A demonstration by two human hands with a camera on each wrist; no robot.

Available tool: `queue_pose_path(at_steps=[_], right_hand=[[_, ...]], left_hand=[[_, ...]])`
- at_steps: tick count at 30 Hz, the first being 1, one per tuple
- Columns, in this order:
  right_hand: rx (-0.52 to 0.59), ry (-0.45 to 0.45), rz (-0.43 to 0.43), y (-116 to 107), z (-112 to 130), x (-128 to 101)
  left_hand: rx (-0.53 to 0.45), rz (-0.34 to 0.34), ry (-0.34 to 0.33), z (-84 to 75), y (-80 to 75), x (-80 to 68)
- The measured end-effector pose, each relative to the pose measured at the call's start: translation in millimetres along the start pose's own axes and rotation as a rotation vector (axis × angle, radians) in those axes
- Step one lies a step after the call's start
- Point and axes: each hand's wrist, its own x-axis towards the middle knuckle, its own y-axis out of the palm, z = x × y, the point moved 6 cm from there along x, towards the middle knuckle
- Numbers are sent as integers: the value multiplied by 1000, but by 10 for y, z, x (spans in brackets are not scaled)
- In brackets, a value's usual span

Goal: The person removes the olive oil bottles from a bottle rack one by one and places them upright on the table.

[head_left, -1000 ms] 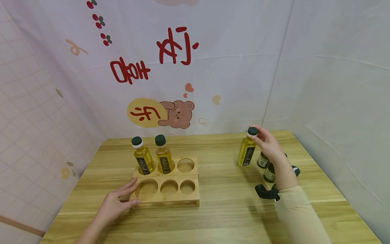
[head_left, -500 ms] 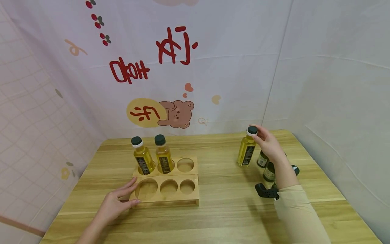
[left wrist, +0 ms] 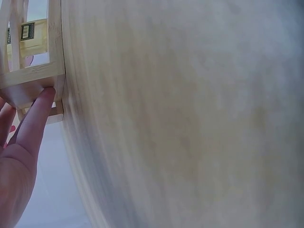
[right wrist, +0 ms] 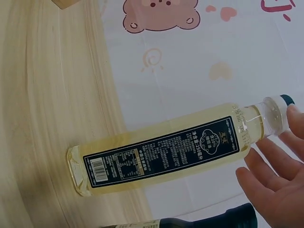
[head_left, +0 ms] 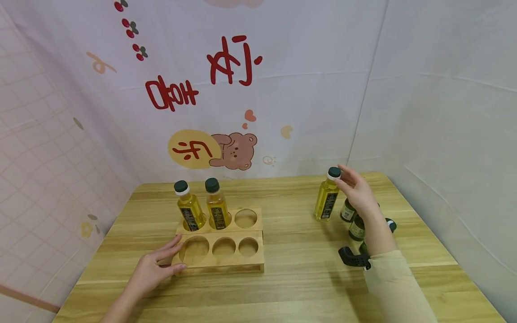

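At the left end of a two-tier wooden bottle rack, my left hand holds the lower tier, thumb near the front corner and fingers farther back. The left wrist view shows a finger against the rack's end panel. Two yellow oil bottles with dark green caps, one left and one right, stand in the upper holes. On the table at the right, a third oil bottle stands upright. My right hand is at its neck, fingers loosely extended and touching near the cap.
Partly hidden behind my right forearm are several dark green bottles, among them one with a pale label. A black wrist-camera mount juts out from the right wrist. A printed cloth hangs behind the wooden table.
My right hand's fingers have loosened and drawn slightly rightward from the bottle's cap. The bottle keeps its place. My left hand and the rack are still.
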Motion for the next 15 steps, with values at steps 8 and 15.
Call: queue_pose_path(at_steps=[8, 15], right_hand=[[-59, -41, -135, -107, 81, -117], [-130, -88, -192, -143, 144, -229]], left_hand=[[9, 0, -4, -3, -4, -3], [19, -1, 2, -8, -1, -4]])
